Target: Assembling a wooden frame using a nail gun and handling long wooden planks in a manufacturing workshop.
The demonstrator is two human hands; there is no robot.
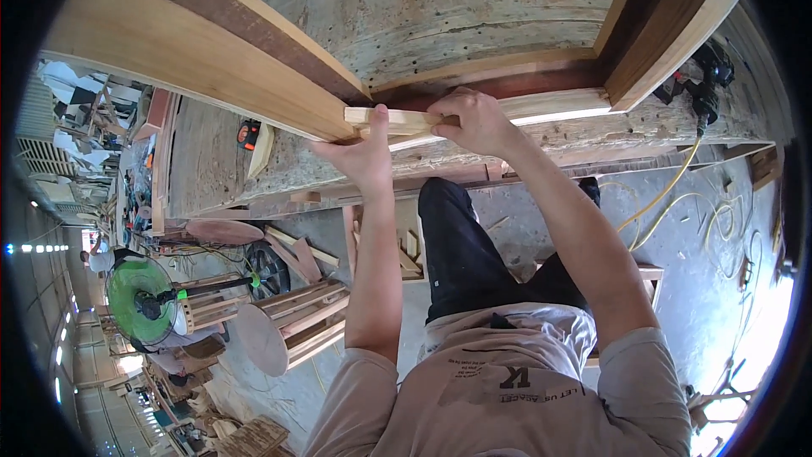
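"One entry first: how was the left hand (364, 158) set?"

"It was partly open, its thumb across the pale wooden strip (408, 119) near the left end. Its other fingers were mostly hidden; whether it gripped could not be told."

"And the right hand (471, 121)?"

"It was closed, fingers curled on the strip's right part."

"Strip position?"

"It lay along the near side of the wooden frame (211, 68), by the left corner, at the near edge of the table (499, 21)."
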